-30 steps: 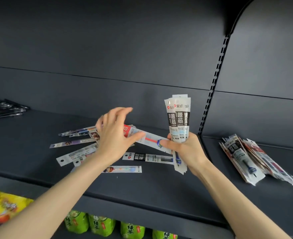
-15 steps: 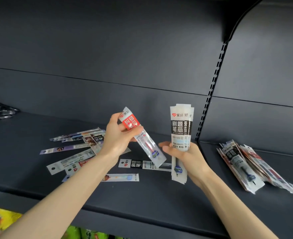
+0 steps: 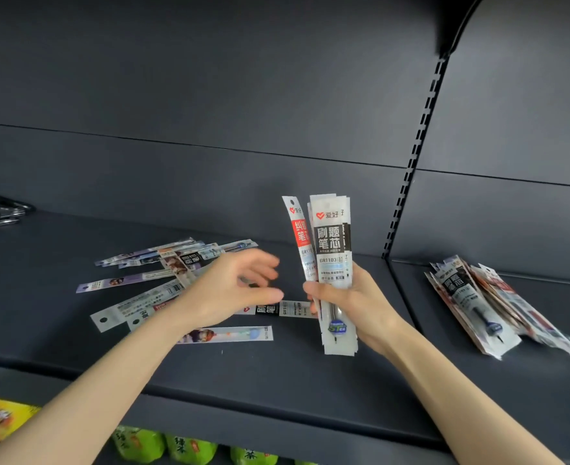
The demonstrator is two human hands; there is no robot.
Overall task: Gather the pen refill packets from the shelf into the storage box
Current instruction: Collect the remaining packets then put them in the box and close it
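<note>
Two hands: left hand [image 3: 233, 290] loose and spread, holding nothing, blurry, just over the loose flat plastic packets [image 3: 126, 282]; right hand [image 3: 354, 303] wrapped tight round the bundle of thin white-and-black plastic pen refill packets [image 3: 332, 250].
Bundle spot: held up over the dark grey metal shelf [image 3: 277, 374], low half in the fist.
Red-label packet [image 3: 299, 236]: tucked at the left side of the bundle.
Way it points: long side up and down, hang holes on top, pen tips at the bottom.
Feel: likely light, bendy, slippery; best pinched near the middle, flat sides together.
Loose packets: fanned out flat on the shelf, mostly lying left to right.
Right pile [image 3: 468, 293]: more packets in a leaning heap, well apart.
Storage box: not seen.
</note>
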